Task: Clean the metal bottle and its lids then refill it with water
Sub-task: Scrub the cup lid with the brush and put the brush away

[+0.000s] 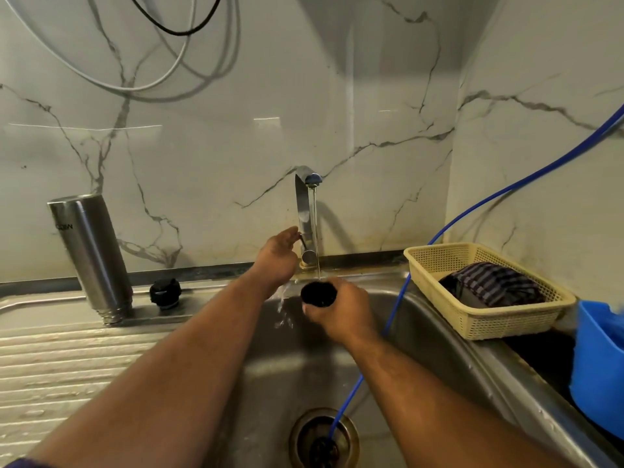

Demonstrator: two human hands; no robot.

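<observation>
Head view: a stainless sink (422, 336) is seen at centre and lower right of the frame, with a ribbed drainboard (67, 366) at lower left.
Room: marble-patterned wall panels (202, 146) meet in a corner at upper right; white and black cables (162, 76) hang at upper left.
Tap: a faucet (304, 204) stands at the back rim, centre frame; a thin stream of water is running.
Right side: a yellow basket (499, 324) holding dark striped cloth (496, 285) sits on the rim, beside a blue container (597, 366). A blue tube (506, 190) is led from the upper right down into the drain (324, 437).
Metal bottle (89, 251): stood mouth down at the left of the frame, well apart from both hands.
Black lid (165, 293): set on the ledge just right of the bottle.
Right hand (341, 315): curled around a black cap (319, 293), which is held directly under the stream.
Left hand (278, 255): fingers extended and relaxed, resting at the faucet lever; nothing is grasped.
</observation>
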